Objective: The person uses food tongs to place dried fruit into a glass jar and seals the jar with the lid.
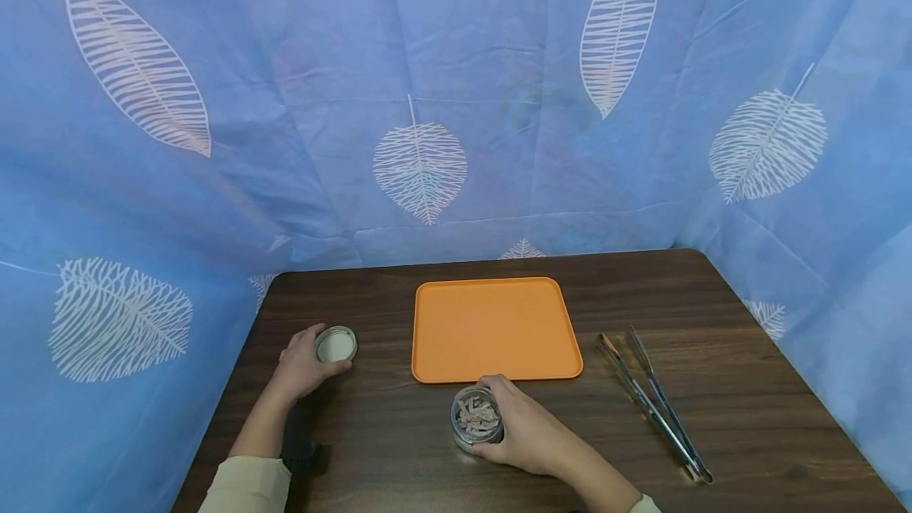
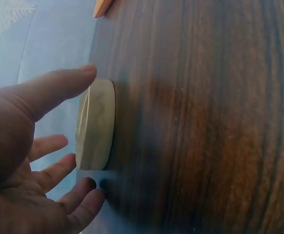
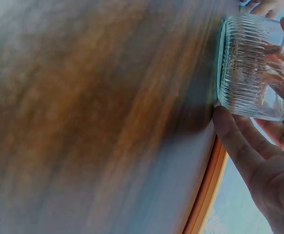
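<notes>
A round jar lid [image 1: 336,345] lies on the left side of the table, its white inner face up. Around it, my left hand [image 1: 302,365] has thumb and fingers spread, and the left wrist view shows the lid [image 2: 97,124] flat on the wood, with the thumb's tip overlapping its edge. My right hand [image 1: 526,430] grips an open glass jar [image 1: 463,435] near the table's front. Pale brownish strips [image 1: 477,414] fill part of it. From the right wrist, the jar's ribbed wall [image 3: 244,66] shows, with fingers [image 3: 237,141] along one side and the thumb opposite.
An orange tray [image 1: 495,331] lies just beyond the jar. Metal tongs [image 1: 659,406] rest to its right, jaws pointing away from me. Behind the dark wooden table [image 1: 385,450] hangs a blue curtain [image 1: 313,141] with white leaf prints.
</notes>
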The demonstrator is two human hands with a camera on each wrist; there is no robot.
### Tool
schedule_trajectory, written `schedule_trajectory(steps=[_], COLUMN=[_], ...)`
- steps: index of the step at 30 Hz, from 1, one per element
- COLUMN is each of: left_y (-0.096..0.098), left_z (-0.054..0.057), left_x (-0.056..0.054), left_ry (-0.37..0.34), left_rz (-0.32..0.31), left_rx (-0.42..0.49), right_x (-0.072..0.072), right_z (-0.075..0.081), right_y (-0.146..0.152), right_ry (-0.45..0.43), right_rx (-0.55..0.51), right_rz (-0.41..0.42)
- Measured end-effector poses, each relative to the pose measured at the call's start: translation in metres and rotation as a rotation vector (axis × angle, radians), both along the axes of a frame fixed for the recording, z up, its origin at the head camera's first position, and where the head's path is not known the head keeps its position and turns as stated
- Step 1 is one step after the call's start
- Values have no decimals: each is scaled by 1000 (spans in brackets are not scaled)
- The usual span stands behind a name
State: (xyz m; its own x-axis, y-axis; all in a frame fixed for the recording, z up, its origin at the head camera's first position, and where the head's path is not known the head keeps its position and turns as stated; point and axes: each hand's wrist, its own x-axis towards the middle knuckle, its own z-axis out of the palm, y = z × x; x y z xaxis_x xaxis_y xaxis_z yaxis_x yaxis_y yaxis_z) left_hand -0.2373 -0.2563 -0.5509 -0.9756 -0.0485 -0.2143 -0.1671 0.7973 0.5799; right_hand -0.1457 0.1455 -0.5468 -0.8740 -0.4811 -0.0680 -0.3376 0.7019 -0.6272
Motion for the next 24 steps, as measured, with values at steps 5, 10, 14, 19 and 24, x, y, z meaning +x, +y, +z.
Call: schedule_trajectory(steps=[5, 10, 14, 19, 24], left_y=[1, 3, 5, 5, 3], left_z=[-3, -5, -4, -2, -5], left_x=[-4, -6, -8, -10, -12], left_ry=[-2, -10, -8, -13, -28], left_rz=[-8, 8, 6, 2, -3], left_rx=[-29, -26, -49, -49, -52], right_x=[0, 1, 2, 3, 4], right_z=[-2, -3, -3, -1, -2], right_y=[-1, -3, -4, -6, -6], right_ry=[40, 56, 44, 36, -14], right_rx=[0, 6, 4, -1, -22], right_rz=[4, -5, -14, -25, -33])
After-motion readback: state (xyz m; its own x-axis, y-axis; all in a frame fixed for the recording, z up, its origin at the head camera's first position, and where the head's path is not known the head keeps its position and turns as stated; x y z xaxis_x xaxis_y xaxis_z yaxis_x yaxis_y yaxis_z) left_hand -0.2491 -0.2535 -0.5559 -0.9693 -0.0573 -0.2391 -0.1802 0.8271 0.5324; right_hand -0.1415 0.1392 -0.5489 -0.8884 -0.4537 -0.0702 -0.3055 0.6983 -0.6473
